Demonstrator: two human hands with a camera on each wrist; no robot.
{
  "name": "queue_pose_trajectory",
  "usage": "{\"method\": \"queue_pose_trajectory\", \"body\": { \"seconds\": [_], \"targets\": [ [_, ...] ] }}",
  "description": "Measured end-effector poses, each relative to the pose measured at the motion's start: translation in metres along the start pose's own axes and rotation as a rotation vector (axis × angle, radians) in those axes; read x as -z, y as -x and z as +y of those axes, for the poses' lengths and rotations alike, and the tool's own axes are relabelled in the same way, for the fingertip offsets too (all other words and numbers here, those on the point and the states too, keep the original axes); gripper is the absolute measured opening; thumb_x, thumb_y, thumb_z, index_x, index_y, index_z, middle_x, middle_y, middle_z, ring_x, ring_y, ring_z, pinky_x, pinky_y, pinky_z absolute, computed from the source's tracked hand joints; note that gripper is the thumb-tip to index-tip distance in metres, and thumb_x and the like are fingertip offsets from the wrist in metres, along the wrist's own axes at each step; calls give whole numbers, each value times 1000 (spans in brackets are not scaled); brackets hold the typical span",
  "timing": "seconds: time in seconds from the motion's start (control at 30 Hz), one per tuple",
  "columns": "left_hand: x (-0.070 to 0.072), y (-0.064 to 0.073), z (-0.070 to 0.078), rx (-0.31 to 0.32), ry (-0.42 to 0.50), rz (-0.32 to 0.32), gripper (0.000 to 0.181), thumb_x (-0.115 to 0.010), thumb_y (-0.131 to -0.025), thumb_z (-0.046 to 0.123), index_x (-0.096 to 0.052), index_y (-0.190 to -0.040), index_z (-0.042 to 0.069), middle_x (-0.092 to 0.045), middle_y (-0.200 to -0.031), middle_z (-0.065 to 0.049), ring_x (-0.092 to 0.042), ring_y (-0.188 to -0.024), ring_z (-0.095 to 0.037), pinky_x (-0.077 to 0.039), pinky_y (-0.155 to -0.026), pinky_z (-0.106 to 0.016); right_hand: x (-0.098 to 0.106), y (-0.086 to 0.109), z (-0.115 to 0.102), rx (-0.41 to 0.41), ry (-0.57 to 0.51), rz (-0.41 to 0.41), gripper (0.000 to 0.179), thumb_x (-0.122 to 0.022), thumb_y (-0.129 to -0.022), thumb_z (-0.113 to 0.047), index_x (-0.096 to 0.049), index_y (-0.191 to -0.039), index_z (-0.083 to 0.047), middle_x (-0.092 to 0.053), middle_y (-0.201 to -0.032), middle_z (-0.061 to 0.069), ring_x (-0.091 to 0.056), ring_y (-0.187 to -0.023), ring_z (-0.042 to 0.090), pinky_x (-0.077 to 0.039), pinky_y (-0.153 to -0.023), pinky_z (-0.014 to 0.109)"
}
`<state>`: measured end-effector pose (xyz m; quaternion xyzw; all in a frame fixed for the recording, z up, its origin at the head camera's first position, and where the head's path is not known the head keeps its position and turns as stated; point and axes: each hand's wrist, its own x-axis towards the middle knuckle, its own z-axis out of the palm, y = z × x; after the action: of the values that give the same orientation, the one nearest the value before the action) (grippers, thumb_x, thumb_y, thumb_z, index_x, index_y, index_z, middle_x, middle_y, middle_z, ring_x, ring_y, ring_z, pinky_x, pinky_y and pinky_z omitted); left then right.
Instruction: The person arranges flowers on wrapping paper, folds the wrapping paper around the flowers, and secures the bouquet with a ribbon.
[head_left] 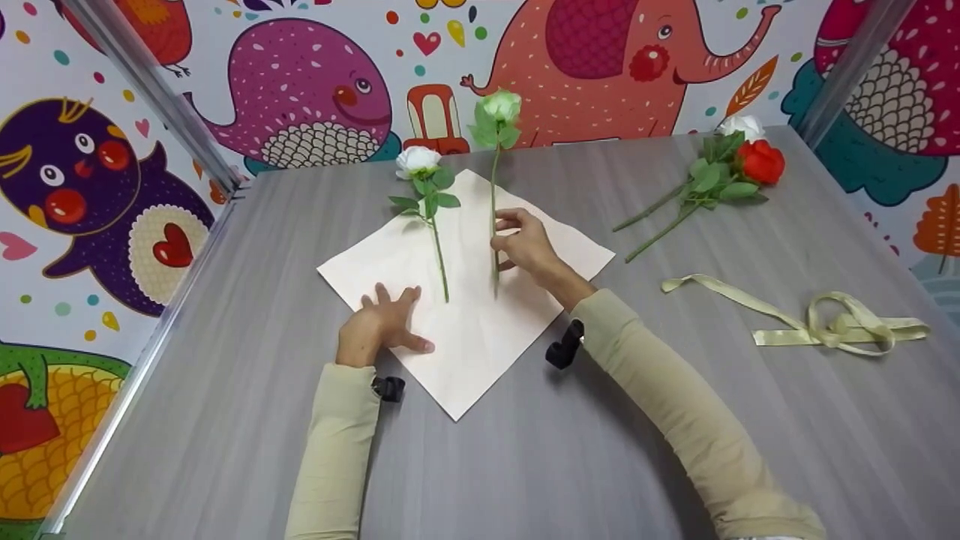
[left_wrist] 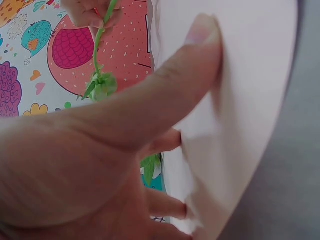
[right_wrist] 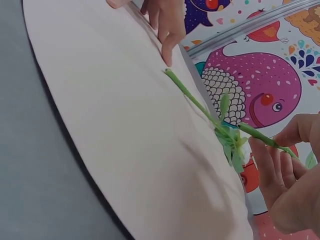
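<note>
A pale pink sheet of paper (head_left: 469, 360) lies with one corner toward me. My left hand (head_left: 381, 321) rests on its left edge, fingers spread; the left wrist view shows the thumb (left_wrist: 200, 42) pressing the sheet. Between thumb and fingers, my right hand (head_left: 531, 244) pinches the stem of a pale green rose (head_left: 501, 109) near its lower part. In the right wrist view that stem's cut end (right_wrist: 245, 128) sticks out above the paper. A white rose (head_left: 418, 162) lies on the sheet to the left, its bloom past the upper left edge and its stem toward me.
A red rose (head_left: 761, 162) and another white rose (head_left: 741, 127) lie together at the back right of the grey table (head_left: 247, 390). Nearer on the right is a loosely looped cream ribbon (head_left: 780, 337). Metal posts and a cartoon-printed wall border the table.
</note>
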<state>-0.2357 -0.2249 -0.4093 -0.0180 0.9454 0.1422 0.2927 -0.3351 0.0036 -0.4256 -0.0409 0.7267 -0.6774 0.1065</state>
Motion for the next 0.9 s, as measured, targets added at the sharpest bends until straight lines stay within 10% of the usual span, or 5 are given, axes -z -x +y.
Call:
{"method": "queue_pose_trajectory", "body": {
  "seconds": [0.9],
  "targets": [
    [1, 1, 1, -21, -46, 9, 104, -76, -86, 46, -13, -162, 14, 7, -159, -42, 0, -146, -65, -20, -115, -72, -47, -11, 12, -110, 6, -57, 54, -55, -88, 8, -53, -141, 0, -56, -115, 7, -58, -82, 14, -58, -58, 27]
  ]
}}
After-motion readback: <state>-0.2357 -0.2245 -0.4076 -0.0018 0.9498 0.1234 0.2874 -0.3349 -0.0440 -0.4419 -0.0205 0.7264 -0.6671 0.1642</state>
